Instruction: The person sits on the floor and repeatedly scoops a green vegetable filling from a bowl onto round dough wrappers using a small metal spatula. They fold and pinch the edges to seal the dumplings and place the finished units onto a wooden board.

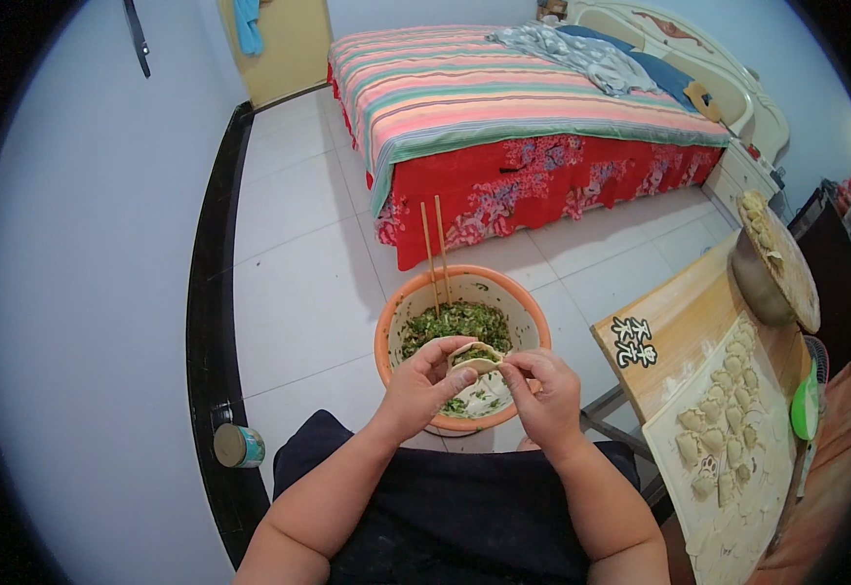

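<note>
Between my two hands is a dumpling [478, 365], its pale wrapper folded part way round green chopped filling. My left hand [414, 390] cups one side of it, with thumb and fingers at the wrapper's edge. On the other side, my right hand [548, 394] pinches the edge between thumb and fingertips. Both hands are over the near part of an orange-rimmed basin [383, 343]. Chopped green filling [456, 322] lies inside it, partly hidden by my hands. A pair of chopsticks [427, 244] stands upright in the filling.
To my right, a wooden table [674, 302] bears a floured white board [664, 429] with several rows of shaped dumplings [728, 390]. A metal bowl [757, 283] and a green-edged utensil [804, 405] are beside it. A tin [238, 446] sits by the left wall; a striped bed [503, 93] stands ahead.
</note>
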`<move>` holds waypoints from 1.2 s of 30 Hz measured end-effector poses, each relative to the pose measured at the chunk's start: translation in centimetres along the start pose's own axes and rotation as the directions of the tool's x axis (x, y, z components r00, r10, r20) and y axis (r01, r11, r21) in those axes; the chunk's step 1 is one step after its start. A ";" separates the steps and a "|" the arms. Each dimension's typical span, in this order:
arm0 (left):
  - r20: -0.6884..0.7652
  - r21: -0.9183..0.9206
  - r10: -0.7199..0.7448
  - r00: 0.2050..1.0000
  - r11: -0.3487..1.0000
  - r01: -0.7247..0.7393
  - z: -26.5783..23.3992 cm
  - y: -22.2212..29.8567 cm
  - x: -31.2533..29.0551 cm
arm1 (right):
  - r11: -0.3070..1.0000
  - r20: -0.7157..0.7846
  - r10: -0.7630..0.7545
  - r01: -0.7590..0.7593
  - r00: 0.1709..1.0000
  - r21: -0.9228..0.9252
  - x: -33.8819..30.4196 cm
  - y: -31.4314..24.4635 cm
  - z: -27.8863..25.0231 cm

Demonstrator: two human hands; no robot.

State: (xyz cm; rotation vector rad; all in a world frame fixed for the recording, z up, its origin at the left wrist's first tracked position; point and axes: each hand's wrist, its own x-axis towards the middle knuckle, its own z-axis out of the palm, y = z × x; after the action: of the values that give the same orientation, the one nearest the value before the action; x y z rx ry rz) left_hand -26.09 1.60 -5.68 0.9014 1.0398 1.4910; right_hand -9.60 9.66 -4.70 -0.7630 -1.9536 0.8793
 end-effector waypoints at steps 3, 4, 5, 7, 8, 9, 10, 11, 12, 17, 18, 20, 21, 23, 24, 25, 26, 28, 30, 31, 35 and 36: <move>0.004 0.006 -0.001 1.000 1.000 0.001 0.0 0.1 -0.2 | 0.980 -0.004 -0.136 0.134 0.991 -0.147 0.2 -0.1 0.0; 0.003 -0.004 0.010 1.000 1.000 -0.010 -0.1 0.1 -0.2 | 0.976 -0.011 -0.153 0.149 0.988 -0.161 0.2 0.2 0.0; 0.002 -0.013 0.020 1.000 1.000 -0.020 -0.1 0.1 -0.3 | 0.971 -0.017 -0.169 0.164 0.985 -0.175 0.3 0.3 0.0; 0.011 -0.012 0.021 1.000 1.000 -0.021 -0.1 0.2 -0.2 | 0.977 -0.012 -0.155 0.152 0.988 -0.153 0.3 0.1 -0.2; 0.016 -0.011 0.022 1.000 1.000 -0.021 -0.1 0.2 -0.2 | 0.979 -0.010 -0.148 0.146 0.989 -0.141 0.3 0.0 -0.2; 0.016 0.003 0.022 1.000 1.000 -0.022 -0.1 0.1 -0.3 | 0.979 -0.007 -0.157 0.155 0.988 -0.130 0.2 0.0 -0.1; 0.017 0.017 0.022 1.000 1.000 -0.022 -0.1 0.0 -0.3 | 0.979 -0.004 -0.165 0.164 0.986 -0.118 0.2 0.0 0.0; 0.018 0.032 0.022 1.000 0.999 -0.023 -0.1 -0.1 -0.4 | 0.979 -0.001 -0.174 0.173 0.985 -0.107 0.2 0.0 0.1; 0.015 0.046 0.029 0.999 0.999 -0.029 -0.1 -0.1 -0.4 | 0.973 0.001 -0.188 0.187 0.982 -0.133 0.2 0.0 0.0; 0.035 0.149 0.089 0.995 0.984 -0.093 0.4 0.2 -0.7 | 0.950 0.017 -0.254 0.253 0.967 -0.181 0.3 -0.1 -0.2; 0.052 0.173 0.105 0.993 0.978 -0.113 0.2 0.1 -0.7 | 0.948 0.018 -0.253 0.251 0.967 -0.195 0.3 -0.1 -0.2; 0.086 0.221 0.136 0.987 0.963 -0.152 -0.3 -0.2 -0.7 | 0.943 0.020 -0.250 0.248 0.968 -0.222 0.4 -0.1 -0.3; 0.093 0.287 0.122 0.988 0.947 -0.144 -0.4 0.0 -0.8 | 0.956 0.037 -0.220 0.223 0.975 -0.191 0.4 -0.2 -0.4; 0.106 0.417 0.091 0.990 0.900 -0.127 -0.5 0.3 -0.9 | 0.977 0.074 -0.160 0.169 0.984 -0.128 0.5 -0.4 -0.7; 0.120 0.428 0.104 0.987 0.892 -0.146 -0.6 0.2 -0.8 | 0.978 0.085 -0.167 0.176 0.982 -0.111 0.5 -0.4 -0.7; 0.135 0.438 0.117 0.984 0.884 -0.165 -0.7 -0.1 -0.8 | 0.979 0.095 -0.174 0.183 0.980 -0.093 0.6 -0.4 -0.8; 0.150 0.448 0.129 0.980 0.875 -0.184 -0.7 -0.3 -0.8 | 0.979 0.106 -0.181 0.189 0.978 -0.075 0.6 -0.4 -0.9; 0.170 0.442 0.150 0.974 0.872 -0.211 -0.5 -0.2 -0.7 | 0.980 0.106 -0.178 0.186 0.978 -0.075 0.6 -0.6 -1.0; 0.186 0.456 0.183 0.965 0.854 -0.250 -0.5 -0.2 -0.7 | 0.979 0.103 -0.184 0.192 0.977 -0.073 0.5 -0.8 -1.0; 0.193 0.473 0.206 0.959 0.837 -0.275 -0.5 -0.2 -0.7 | 0.977 0.100 -0.192 0.199 0.976 -0.071 0.5 -0.8 -0.9; 0.203 0.506 0.233 0.951 0.807 -0.306 -0.2 0.2 -0.6 | 0.976 0.083 -0.193 0.200 0.978 -0.083 0.4 -0.8 -0.7; 0.204 0.525 0.233 0.951 0.794 -0.307 -0.1 0.4 -0.6 | 0.978 0.090 -0.182 0.190 0.979 -0.090 0.4 -1.0 -0.6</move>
State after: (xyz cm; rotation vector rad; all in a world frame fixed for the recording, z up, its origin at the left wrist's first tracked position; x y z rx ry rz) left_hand -26.23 0.92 -5.38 1.5977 1.3158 1.3491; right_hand -9.41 9.59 -3.51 -0.5958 -2.1147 0.7160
